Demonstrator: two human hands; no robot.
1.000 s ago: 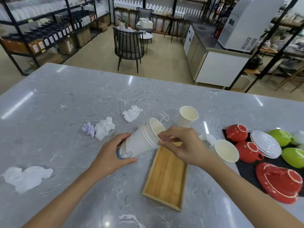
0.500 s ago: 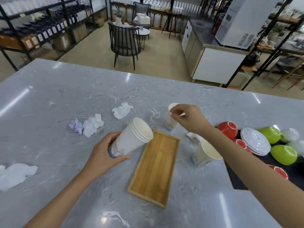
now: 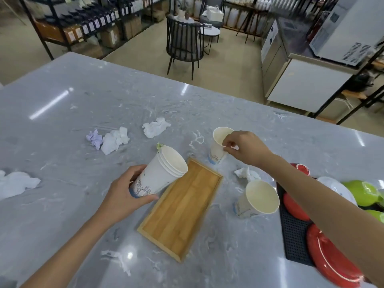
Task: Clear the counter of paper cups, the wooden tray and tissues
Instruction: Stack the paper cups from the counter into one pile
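My left hand (image 3: 124, 194) grips a tilted stack of nested paper cups (image 3: 162, 173) just above the grey counter (image 3: 62, 100), beside the wooden tray (image 3: 182, 206). My right hand (image 3: 245, 148) pinches the rim of a single paper cup (image 3: 218, 146) beyond the tray's far end; the cup leans slightly. Another paper cup (image 3: 257, 198) stands to the right of the tray. Crumpled tissues lie around: a white one (image 3: 156, 127), a white and a lilac one together (image 3: 114, 140), one at the left edge (image 3: 16, 183), and a small one (image 3: 246, 174) under my right forearm.
A black mat (image 3: 295, 242) at the right carries red cups and a red plate (image 3: 332, 260), green bowls (image 3: 361, 192) and a white lid. Beyond the counter stand a chair (image 3: 185, 42), shelves and a cabinet.
My right hand left the stacked cups, reached out to the far single cup and now pinches its rim, tipping it a little. My left hand keeps the stack in place.
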